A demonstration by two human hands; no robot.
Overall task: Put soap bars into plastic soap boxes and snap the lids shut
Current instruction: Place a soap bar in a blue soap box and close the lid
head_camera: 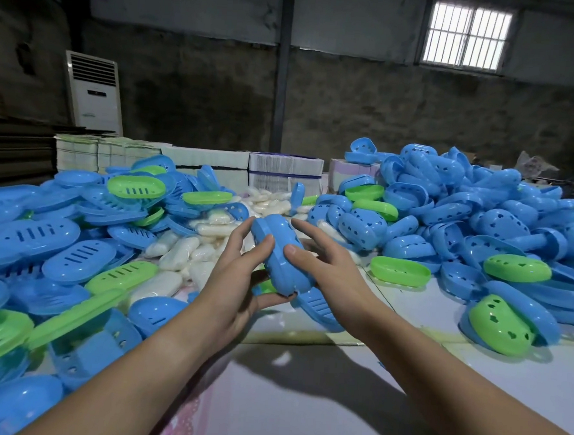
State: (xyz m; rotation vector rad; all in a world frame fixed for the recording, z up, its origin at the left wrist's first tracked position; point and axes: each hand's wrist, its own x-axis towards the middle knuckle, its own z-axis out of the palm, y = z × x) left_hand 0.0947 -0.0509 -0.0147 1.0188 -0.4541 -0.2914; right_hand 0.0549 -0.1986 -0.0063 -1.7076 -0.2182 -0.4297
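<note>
Both forearms reach to mid-frame, where my left hand (242, 268) and right hand (323, 256) grip a blue soap box (281, 254) edgewise. Light, stiff, slick plastic, I judge; best squeezed along its seam.

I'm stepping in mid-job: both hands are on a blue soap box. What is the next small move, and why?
Probably squeeze the halves together along the seam. The blue soap box is held between the left hand and the right hand, thumbs on its upper shell, halves stacked. Whether the lid has already snapped cannot be told, so one firm press seems safest.
</note>
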